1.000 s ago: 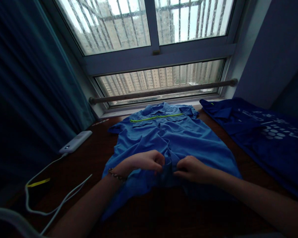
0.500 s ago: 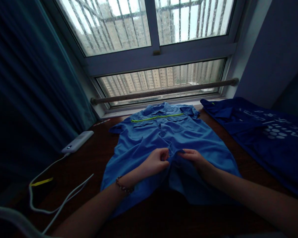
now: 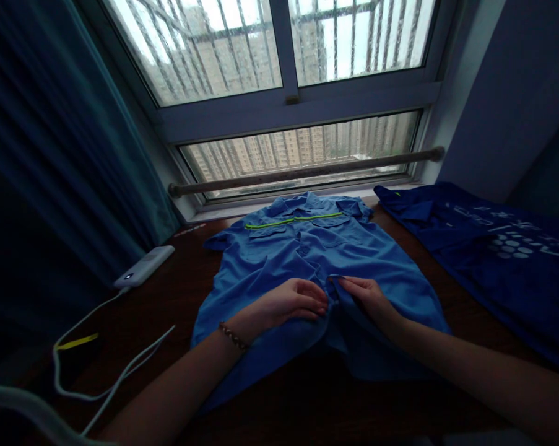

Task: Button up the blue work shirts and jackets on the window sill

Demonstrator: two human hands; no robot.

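Observation:
A blue short-sleeved shirt [image 3: 255,266] with a yellow-green stripe across the chest lies front side up, its collar toward the window. My left hand [image 3: 298,300], with a bracelet on the wrist, is closed on the shirt's front edge near the lower hem. Just to its right, my right hand [image 3: 365,294] pinches the other front edge between thumb and fingers. Between the two hands the fabric is raised a little from the table. Any button at the fingertips is too small to make out.
A dark blue garment with white print [image 3: 474,235] lies to the right on the brown wooden table [image 3: 186,272]. At left are a white power bank [image 3: 144,267], a white cable [image 3: 116,384] and a blue curtain [image 3: 75,155]. A rail [image 3: 307,170] crosses the window behind.
My left hand has shifted slightly right, its fingers now stretched further along the front edge. My right hand has moved up a little, still pinching the cloth.

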